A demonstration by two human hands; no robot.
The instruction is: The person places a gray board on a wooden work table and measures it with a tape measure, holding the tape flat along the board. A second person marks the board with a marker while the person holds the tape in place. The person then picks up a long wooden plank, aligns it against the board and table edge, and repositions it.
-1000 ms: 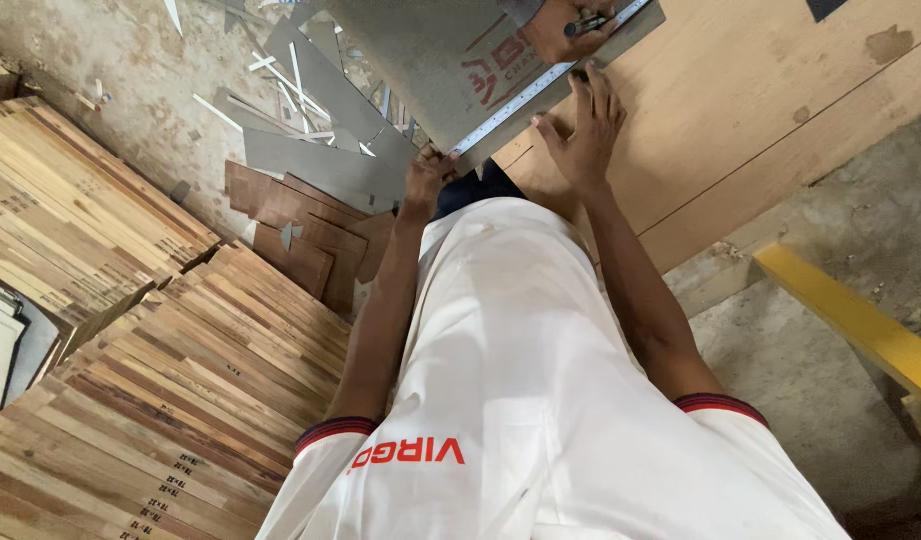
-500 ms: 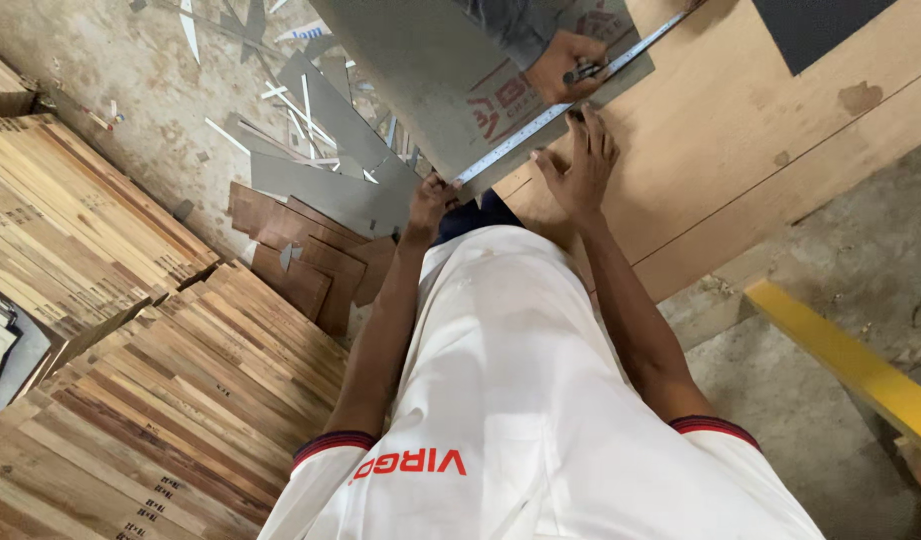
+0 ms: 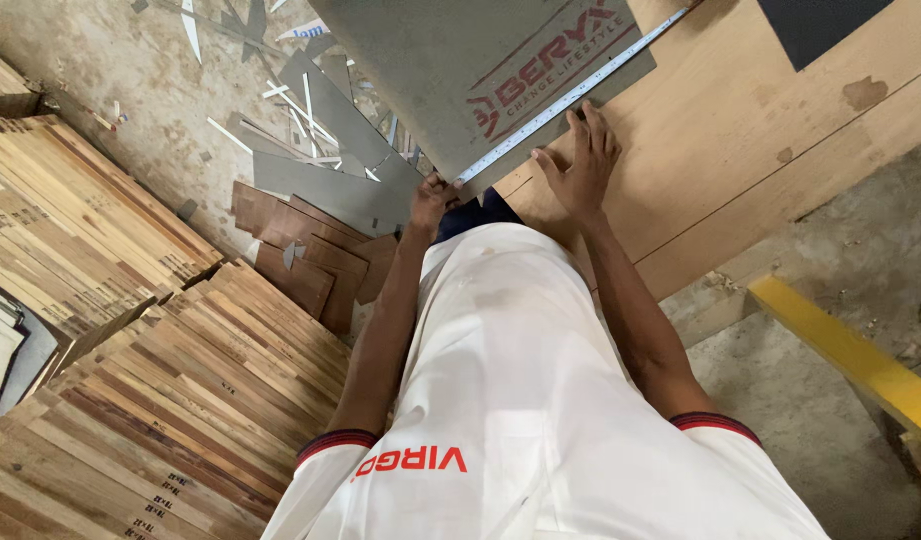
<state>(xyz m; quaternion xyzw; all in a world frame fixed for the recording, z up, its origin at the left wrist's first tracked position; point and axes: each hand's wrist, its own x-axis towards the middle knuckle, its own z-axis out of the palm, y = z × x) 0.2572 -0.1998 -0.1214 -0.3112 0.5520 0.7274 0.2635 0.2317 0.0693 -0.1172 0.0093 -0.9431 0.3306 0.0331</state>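
Holding a steel measuring tape (image 3: 571, 95) along the thin grey laminate sheet (image 3: 451, 60) at top centre.

Our left hand (image 3: 433, 195) seems pinched on the tape's near end; our right hand (image 3: 581, 165) lies spread flat at the sheet's edge. The sheet looks light, stiff, bendy: support both edges. A red printed logo sits centre-top, over the pale plywood board (image 3: 761, 140).

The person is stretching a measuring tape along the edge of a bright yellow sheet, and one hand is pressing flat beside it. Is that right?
Not quite. The sheet is grey, not bright yellow, as the head view shows. The measuring tape does run along its edge. The left hand pinches the tape's near end, and the right hand presses flat beside it on the wooden board.
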